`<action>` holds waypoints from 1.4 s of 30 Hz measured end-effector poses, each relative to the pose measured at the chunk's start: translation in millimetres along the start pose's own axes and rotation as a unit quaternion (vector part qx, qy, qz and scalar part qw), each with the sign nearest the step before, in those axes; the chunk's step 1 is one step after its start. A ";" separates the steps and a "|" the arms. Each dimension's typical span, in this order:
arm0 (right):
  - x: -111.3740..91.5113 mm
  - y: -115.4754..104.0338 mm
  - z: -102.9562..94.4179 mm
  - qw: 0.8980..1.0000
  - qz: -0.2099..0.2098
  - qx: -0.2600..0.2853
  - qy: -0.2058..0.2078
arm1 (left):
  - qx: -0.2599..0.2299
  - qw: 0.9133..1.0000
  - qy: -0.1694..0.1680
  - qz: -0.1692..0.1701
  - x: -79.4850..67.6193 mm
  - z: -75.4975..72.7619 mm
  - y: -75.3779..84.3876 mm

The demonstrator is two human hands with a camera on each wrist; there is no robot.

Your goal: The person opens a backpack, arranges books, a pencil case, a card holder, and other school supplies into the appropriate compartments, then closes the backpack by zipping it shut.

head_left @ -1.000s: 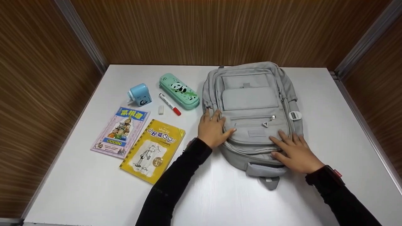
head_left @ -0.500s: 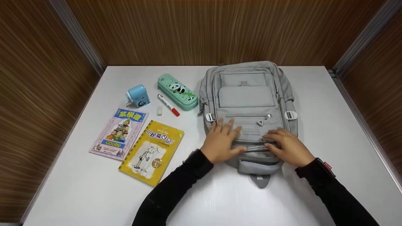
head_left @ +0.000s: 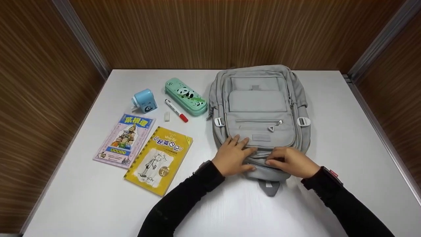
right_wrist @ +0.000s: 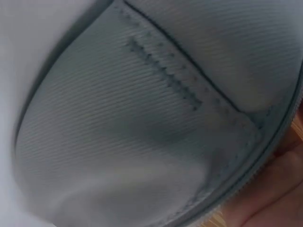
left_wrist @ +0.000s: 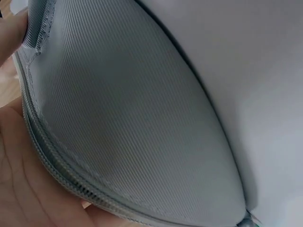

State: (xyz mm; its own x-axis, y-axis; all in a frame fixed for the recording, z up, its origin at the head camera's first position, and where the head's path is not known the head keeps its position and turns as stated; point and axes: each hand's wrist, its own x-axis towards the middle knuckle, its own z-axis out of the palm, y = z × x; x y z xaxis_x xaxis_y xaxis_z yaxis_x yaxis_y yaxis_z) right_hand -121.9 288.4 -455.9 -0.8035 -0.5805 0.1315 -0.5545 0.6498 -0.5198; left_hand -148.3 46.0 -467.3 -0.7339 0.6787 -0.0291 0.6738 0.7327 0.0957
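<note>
Our right grip (head_left: 294,161) is bent at the fingers, thumb and forefinger nearly closed on the zip edge (left_wrist: 83,190) at the near end of the grey backpack (head_left: 258,102); we read that as a pinch, but can't tell if a zip pull sits inside it. That's the main change: approx. half a sec. ago those fingers lie looser on the fabric, w/ a wider gap, and now they are drawn in and a bit lower. Our left grip (head_left: 230,158) isn't closed on anything: fingers spread & mostly straight, resting on the lower left of the front, thumb nr the same edge. A sec. ago it covers the white buckle (head_left: 219,122) on that side; now the buckle shows. For the work in hand, we judge the hands are prob. done w/ steadying the bag and are busy at its zip, left holding, right handling. Both wrist cams show mostly plain grey cloth close up. The backpack lies front up on the right half of the white desk (head_left: 98,197), its main flap not folded back as far as we see. Farther out, left of it, nothing looks shifted: green panda pencil case (head_left: 186,96), red-capped marker (head_left: 176,110), eraser (head_left: 167,116), blue sharpener (head_left: 145,100), yellow book (head_left: 159,161), and pink book (head_left: 125,141) right beside that. Wood-grain panels (head_left: 197,36) stand behind.
</note>
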 end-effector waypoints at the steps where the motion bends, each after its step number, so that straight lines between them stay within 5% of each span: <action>1: 1.0 -0.6 -0.3 1.000 0.002 0.003 -0.003 | 0.003 1.000 0.002 -0.002 0.8 0.3 -2.4; 17: 13.2 -8.7 2.8 0.997 0.015 -0.075 0.017 | -0.007 1.000 0.023 -0.018 0.7 -1.0 -16.2; 24: 11.5 -11.8 -0.8 0.995 0.016 -0.082 0.048 | -0.008 0.998 0.057 -0.030 -16.7 -10.2 -23.6; 31: 14.6 -18.9 -12.2 0.993 0.001 -0.088 0.074 | -0.024 0.992 0.078 -0.100 -44.7 -29.2 -54.7; 36: 20.3 -23.7 -19.8 0.991 -0.008 -0.091 0.095 | -0.074 0.975 0.028 -0.207 -70.8 -30.8 -94.7; 42: 27.5 -30.8 -30.4 0.990 -0.011 -0.086 0.110 | -0.146 0.934 -0.046 -0.324 -116.5 -24.3 -137.8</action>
State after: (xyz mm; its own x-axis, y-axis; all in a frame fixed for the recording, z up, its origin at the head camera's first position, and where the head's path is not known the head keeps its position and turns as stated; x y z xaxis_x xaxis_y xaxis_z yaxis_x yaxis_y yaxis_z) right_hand -133.5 267.3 -410.6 -0.8082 -0.4861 0.3323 -0.5855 0.7238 -0.3651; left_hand -157.8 -135.3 -452.9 -0.9600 0.1081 -0.2581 0.0284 0.9552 0.2945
